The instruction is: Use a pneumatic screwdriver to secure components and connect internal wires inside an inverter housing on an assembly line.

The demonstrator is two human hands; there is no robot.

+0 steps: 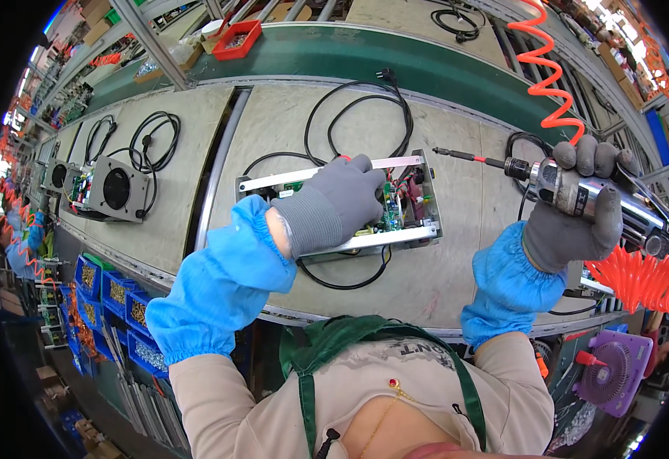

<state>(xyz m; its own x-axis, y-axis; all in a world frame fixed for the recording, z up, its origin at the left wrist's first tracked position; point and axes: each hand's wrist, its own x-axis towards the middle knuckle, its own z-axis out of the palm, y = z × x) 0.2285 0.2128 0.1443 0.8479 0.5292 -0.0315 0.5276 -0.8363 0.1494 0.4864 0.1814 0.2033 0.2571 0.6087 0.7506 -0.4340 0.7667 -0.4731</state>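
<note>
Grey bench (453,264) carries the open metal chassis (407,235), long axis roughly nine-to-three, at nine o'clock from my right grip (575,218), wrapped around a power driver (572,190), while my nearer left grip (338,200) touches the chassis, its closure unclear to me.

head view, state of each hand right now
Left hand: over the open metal chassis; grip cannot be told.
Right hand: closed around the silver power driver.

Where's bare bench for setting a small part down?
Bare bench shows between the open chassis and the right blue sleeve, and left of the looped black cable behind the chassis. It's crowded inside the chassis, with the left hand over its electronics.
</note>
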